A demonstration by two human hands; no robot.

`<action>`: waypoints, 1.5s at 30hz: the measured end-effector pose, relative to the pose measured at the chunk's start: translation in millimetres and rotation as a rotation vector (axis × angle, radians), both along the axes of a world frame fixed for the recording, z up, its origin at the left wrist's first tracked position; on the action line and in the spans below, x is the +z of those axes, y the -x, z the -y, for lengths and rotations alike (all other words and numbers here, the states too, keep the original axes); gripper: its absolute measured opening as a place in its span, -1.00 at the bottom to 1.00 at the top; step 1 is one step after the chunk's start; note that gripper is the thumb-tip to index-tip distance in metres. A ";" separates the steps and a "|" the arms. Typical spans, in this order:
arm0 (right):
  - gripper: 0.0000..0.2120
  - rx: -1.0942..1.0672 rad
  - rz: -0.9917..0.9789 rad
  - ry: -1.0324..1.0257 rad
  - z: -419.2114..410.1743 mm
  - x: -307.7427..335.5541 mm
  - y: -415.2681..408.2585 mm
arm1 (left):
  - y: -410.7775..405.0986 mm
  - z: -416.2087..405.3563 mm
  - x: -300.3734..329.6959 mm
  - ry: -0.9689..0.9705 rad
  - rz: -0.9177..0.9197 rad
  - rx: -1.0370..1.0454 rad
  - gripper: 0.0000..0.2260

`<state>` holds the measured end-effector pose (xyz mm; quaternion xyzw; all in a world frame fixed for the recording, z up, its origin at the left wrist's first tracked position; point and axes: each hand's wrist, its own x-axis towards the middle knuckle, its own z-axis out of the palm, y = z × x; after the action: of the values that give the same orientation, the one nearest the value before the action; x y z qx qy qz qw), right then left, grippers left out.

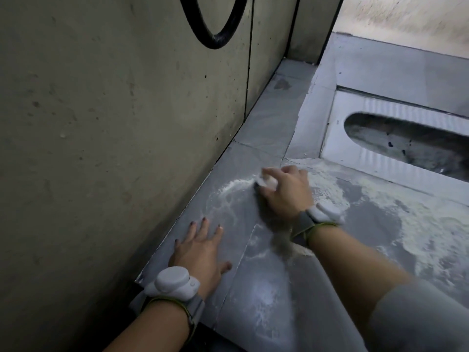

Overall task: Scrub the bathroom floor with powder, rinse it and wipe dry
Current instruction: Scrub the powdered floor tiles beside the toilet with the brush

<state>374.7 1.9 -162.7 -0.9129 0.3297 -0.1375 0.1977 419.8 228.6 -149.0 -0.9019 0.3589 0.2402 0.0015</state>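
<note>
The grey tiled bathroom floor point(256, 138) runs along the wall, smeared with white powder point(236, 185) in streaks and patches. My right hand point(286, 191) grips a pale scrubbing pad point(267, 181) pressed against the floor at the edge of a powder streak; the pad is blurred and mostly hidden under my fingers. My left hand point(200, 250) rests flat on the tile near the wall with its fingers spread, holding nothing. More powder point(411, 224) lies thick to the right of my right wrist.
A concrete-looking wall point(114, 148) stands close on the left, with a black hose loop point(215, 26) hanging on it. A squat toilet pan point(406, 146) is set into the floor at the right. The floor's front edge drops off near my left wrist.
</note>
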 end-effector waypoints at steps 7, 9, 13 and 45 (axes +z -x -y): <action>-0.66 0.445 0.094 0.027 -77.8 -21.4 -38.5 | -1.9 -5.9 -1.1 0.046 0.013 -0.026 -0.37; -0.69 0.192 0.070 0.077 -40.3 -19.3 -33.5 | -1.3 -6.3 -1.7 0.047 -0.006 -0.006 -0.32; -0.67 -0.163 -0.031 0.032 10.4 -3.9 -12.2 | -0.2 -3.6 -2.3 0.052 -0.007 0.007 -0.30; -0.60 0.534 0.017 0.090 -60.2 -26.8 -26.2 | -2.4 -3.8 -3.2 0.069 -0.006 0.000 -0.31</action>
<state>400.8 62.1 -189.5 -0.9742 0.0691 -0.1025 0.1890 422.2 232.4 -152.2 -0.9007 0.3669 0.2304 -0.0308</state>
